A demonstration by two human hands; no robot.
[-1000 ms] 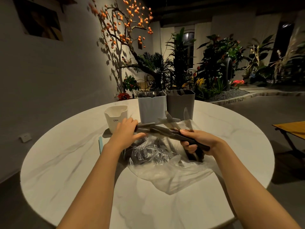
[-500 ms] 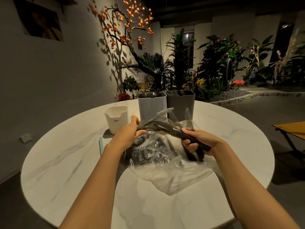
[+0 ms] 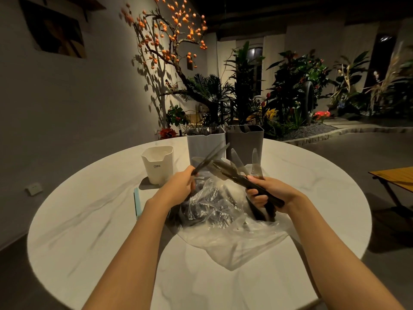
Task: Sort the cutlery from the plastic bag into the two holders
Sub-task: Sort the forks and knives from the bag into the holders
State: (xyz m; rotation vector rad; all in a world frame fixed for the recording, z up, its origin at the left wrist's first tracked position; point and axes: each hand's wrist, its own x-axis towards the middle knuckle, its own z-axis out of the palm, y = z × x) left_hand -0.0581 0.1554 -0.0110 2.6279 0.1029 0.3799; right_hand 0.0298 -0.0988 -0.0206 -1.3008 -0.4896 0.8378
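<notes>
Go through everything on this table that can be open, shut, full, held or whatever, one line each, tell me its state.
Clear plastic bag: open, crumpled flat, dark cutlery inside.
Light grey square holder: upright, cutlery inside.
Dark grey square holder: upright, cutlery inside.
Small white cup: upright, contents not visible.
Left hand: grips one dark-handled knife, raised.
Right hand: grips a bundle of dark-handled knives.

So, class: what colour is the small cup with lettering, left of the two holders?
Cream-white small cup, seen in the head view.

Both forearms reach forward, bare. The left hand point(image 3: 178, 186) is raised with its fingers curled in a grip. The right hand point(image 3: 271, 193) is fisted, thumb on top.
</notes>
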